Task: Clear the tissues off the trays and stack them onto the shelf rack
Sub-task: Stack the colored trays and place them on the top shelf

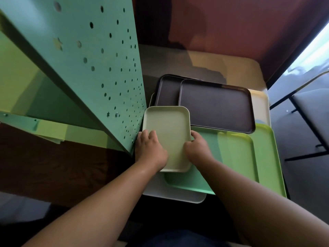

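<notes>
Left hand and right hand are closing on the small pale tray's 2 long rims, atop the stack by the shelf rack. Likely light, stiff, slippery; no tissues showing.

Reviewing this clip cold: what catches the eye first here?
Both hands, left hand and right hand, grip a small pale green tray at centre. Left of it rises the green perforated shelf rack; behind it lie two dark brown trays.

A small pale-green tray lies flat atop overlapping green, brown and white trays beside the shelf rack.
</notes>
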The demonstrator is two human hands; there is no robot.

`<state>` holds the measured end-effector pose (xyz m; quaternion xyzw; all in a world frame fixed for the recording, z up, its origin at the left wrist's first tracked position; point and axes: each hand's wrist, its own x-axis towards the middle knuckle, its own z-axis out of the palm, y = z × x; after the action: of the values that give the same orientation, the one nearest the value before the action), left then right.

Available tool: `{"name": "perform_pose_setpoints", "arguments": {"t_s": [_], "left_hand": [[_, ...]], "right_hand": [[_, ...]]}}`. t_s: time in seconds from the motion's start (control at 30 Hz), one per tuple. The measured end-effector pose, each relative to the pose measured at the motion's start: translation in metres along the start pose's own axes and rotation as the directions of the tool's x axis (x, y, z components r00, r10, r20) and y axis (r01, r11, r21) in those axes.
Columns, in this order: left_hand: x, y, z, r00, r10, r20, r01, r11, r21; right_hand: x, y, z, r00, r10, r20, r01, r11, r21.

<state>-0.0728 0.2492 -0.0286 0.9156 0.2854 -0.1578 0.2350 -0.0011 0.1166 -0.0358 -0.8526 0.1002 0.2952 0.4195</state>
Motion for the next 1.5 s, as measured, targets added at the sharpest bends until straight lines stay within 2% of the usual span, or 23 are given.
{"name": "perform_pose_setpoints", "arguments": {"t_s": [0.13,0.23,0.3,0.4,0.47,0.53,0.6,0.73,0.83,0.9,0.97,1.0,1.03,1.13,1.27,1.37,1.5], "left_hand": [[0.006,0.011,-0.013,0.987,0.096,-0.127,-0.108,0.99,-0.092],[0.017,0.024,-0.026,0.948,0.145,-0.284,-0.19,0.973,-0.135],[0.027,0.035,-0.032,0.967,0.126,-0.221,-0.174,0.961,-0.214],[0.04,0.047,-0.027,0.999,0.054,-0.001,-0.051,0.948,-0.313],[0.044,0.046,-0.017,1.0,0.002,0.03,0.008,0.944,-0.331],[0.039,0.044,-0.006,0.997,-0.051,0.05,0.065,0.926,-0.372],[0.031,0.042,0.006,0.993,-0.083,0.078,0.106,0.922,-0.371],[0.021,0.042,0.026,0.998,-0.052,0.035,0.059,0.964,-0.26],[0.016,0.044,0.031,1.0,-0.021,-0.003,0.02,0.988,-0.156],[0.016,0.045,0.033,1.0,-0.009,-0.005,0.008,0.991,-0.134],[0.019,0.044,0.034,1.0,-0.026,0.008,0.027,0.987,-0.16],[0.02,0.044,0.034,0.999,-0.047,0.017,0.049,0.982,-0.183],[0.021,0.044,0.035,0.997,-0.068,0.022,0.071,0.976,-0.205],[0.022,0.044,0.036,0.991,-0.128,0.042,0.135,0.954,-0.268],[0.019,0.042,0.027,0.986,-0.169,0.012,0.164,0.935,-0.315],[0.018,0.044,0.011,0.986,-0.158,-0.051,0.126,0.915,-0.383],[0.044,0.076,-0.012,0.987,-0.123,-0.105,0.057,0.87,-0.49]], "right_hand": [[-0.005,-0.011,-0.032,0.997,-0.068,0.036,0.066,0.996,0.068],[-0.014,-0.019,-0.081,0.962,-0.132,0.24,0.128,0.991,0.033],[-0.014,-0.019,-0.11,0.951,-0.13,0.282,0.144,0.989,-0.028],[-0.006,-0.009,-0.137,0.987,-0.07,0.142,0.072,0.997,-0.005],[-0.002,0.008,-0.146,0.998,0.037,0.059,-0.042,0.996,0.078],[-0.001,0.032,-0.149,0.988,0.142,0.057,-0.147,0.985,0.095],[0.001,0.058,-0.146,0.987,0.157,0.031,-0.159,0.982,0.099],[-0.002,0.081,-0.14,0.965,0.158,-0.209,-0.114,0.972,0.206],[-0.006,0.086,-0.134,0.944,0.119,-0.309,-0.071,0.985,0.16],[-0.006,0.086,-0.128,0.937,0.049,-0.347,-0.027,0.997,0.067],[-0.004,0.088,-0.124,0.913,-0.004,-0.407,-0.062,0.987,-0.149],[-0.003,0.089,-0.123,0.904,0.018,-0.427,-0.119,0.971,-0.21],[-0.003,0.089,-0.123,0.903,0.083,-0.422,-0.182,0.963,-0.199],[0.001,0.092,-0.122,0.909,0.247,-0.336,-0.278,0.959,-0.048],[-0.003,0.088,-0.133,0.931,0.167,-0.325,-0.185,0.983,-0.024],[-0.006,0.078,-0.152,0.932,0.046,-0.359,-0.064,0.997,-0.037],[0.025,0.048,-0.182,0.904,-0.033,-0.427,0.024,0.999,-0.026]]}}
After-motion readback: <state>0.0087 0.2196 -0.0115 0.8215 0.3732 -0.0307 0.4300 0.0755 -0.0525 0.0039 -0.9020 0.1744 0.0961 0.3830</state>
